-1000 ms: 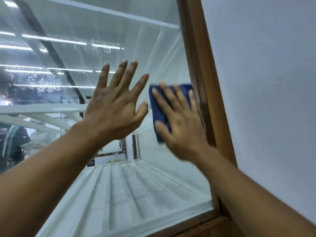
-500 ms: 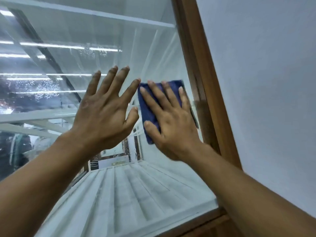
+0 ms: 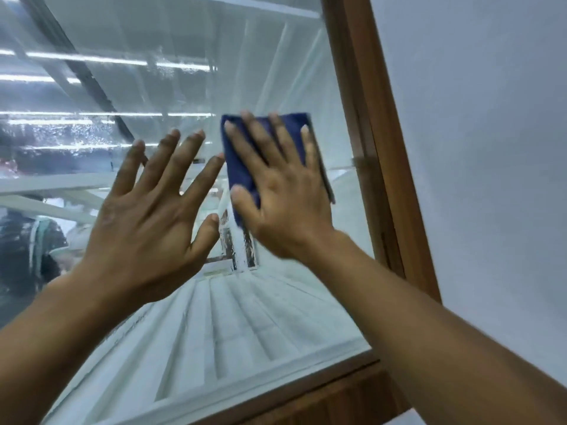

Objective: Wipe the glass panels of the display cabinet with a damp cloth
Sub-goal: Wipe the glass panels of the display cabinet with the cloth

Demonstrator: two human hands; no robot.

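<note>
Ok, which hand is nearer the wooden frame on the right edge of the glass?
Right. The right hand presses the blue cloth on the glass panel just beside the wooden frame; the left hand is spread farther left, beyond the right hand.

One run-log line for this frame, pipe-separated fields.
step: wiping glass panel | right hand: flat, presses blue cloth on glass beside wooden frame | left hand: open, fingers spread | droplets: upper left

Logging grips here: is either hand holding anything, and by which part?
Right hand presses the middle of the blue cloth flat against the glass, without gripping; left hand holds nothing.
</note>
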